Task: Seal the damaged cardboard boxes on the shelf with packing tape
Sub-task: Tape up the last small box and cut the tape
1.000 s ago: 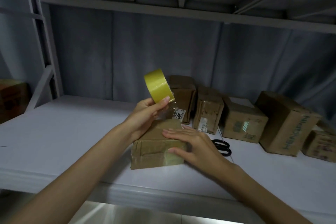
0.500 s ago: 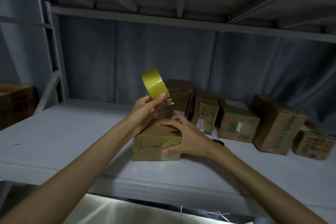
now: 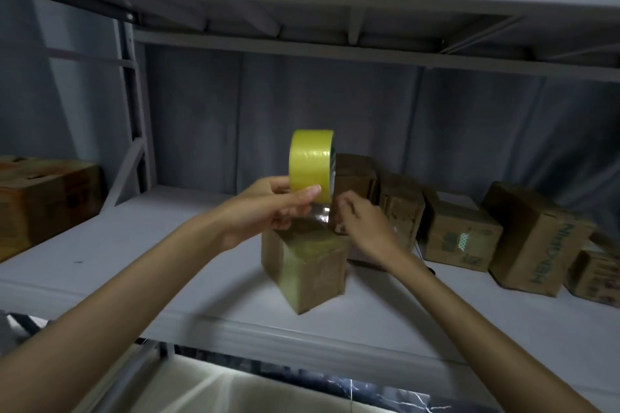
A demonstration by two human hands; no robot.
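Left hand (image 3: 268, 208) grips yellow packing tape roll (image 3: 310, 166), right hand (image 3: 360, 225) pinches its loose end above taped brown cardboard box (image 3: 307, 268); pull straight, keep taut.

Glossy yellow plastic tape roll (image 3: 311, 165); tape-sheened brown cardboard box (image 3: 307, 270); smooth grey shelf (image 3: 141, 265).

Both bare forearms reach forward and upward, converging at the middle. The left hand (image 3: 268, 208) is raised, thumb on top and fingers curled in a grip. The right hand (image 3: 360, 228) sits just beside it, fingers bent toward the left hand's fingertips.
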